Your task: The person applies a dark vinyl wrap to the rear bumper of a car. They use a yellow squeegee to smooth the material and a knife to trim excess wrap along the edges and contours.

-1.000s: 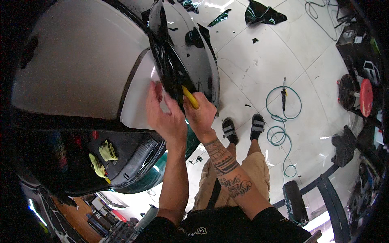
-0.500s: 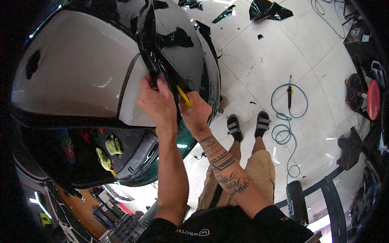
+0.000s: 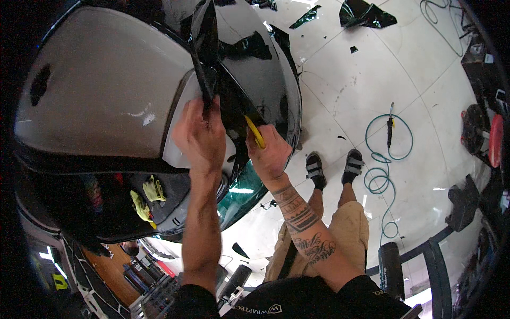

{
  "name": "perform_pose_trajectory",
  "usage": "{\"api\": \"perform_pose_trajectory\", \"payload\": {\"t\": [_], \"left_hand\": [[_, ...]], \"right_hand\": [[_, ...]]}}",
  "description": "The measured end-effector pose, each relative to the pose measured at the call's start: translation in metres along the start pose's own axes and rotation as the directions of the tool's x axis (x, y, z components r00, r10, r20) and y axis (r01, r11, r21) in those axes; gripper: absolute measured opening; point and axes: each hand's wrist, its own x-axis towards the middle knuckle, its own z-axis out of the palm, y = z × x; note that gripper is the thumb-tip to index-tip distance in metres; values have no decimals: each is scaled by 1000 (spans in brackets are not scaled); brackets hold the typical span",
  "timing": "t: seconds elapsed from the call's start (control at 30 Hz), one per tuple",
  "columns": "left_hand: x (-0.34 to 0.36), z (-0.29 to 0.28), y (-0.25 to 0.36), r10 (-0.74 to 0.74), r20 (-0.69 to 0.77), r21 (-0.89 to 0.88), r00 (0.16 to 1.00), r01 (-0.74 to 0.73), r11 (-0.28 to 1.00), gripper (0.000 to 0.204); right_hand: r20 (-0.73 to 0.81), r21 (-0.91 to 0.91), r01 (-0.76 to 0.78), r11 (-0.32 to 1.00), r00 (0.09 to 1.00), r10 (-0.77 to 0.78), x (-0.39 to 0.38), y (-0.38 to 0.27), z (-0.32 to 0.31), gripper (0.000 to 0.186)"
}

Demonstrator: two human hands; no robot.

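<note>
My left hand (image 3: 201, 137) is closed on a strip of glossy black film (image 3: 204, 45), which rises from my fingers along the edge of the car. My right hand (image 3: 270, 150) grips a slim yellow tool (image 3: 255, 131); its tip points up and left, toward the dark bodywork, and my palm hides its lower end. The car's rounded corner (image 3: 284, 90) is glossy black, with a dark green painted part (image 3: 241, 194) below my hands. Beside my left hand is a pale light-coloured panel (image 3: 178, 127), next to a large grey window (image 3: 106, 85).
Yellow-green gloves (image 3: 154, 189) lie in the car's open rear area. Scraps of dark film (image 3: 366, 14) are scattered on the tiled floor (image 3: 340, 95). A coiled green hose (image 3: 378, 183) lies right of my feet. A black frame (image 3: 438, 266) stands at lower right.
My left hand has moved slightly left and nearer me, drawing the film with it. The right hand keeps its hold on the yellow tool. More of the green part shows between my arms.
</note>
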Motion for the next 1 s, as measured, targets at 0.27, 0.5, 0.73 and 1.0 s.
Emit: {"api": "perform_pose_trajectory", "payload": {"t": [0.27, 0.5, 0.73, 1.0], "left_hand": [[36, -19, -33, 531, 187, 169, 826, -560, 811, 15], [32, -12, -39, 521, 149, 81, 841, -535, 841, 19], [35, -11, -41, 521, 140, 36, 842, -530, 847, 19], [36, -10, -38, 487, 40, 174, 873, -486, 857, 15]], "right_hand": [[-107, 108, 80, 991, 992, -68, 7, -3, 4, 26], [-137, 116, 81, 990, 988, -65, 48, -42, -8, 10], [120, 84, -153, 985, 982, 143, 71, -59, -20, 15], [19, 224, 236, 946, 969, -246, 64, -37, -20, 13]]}}
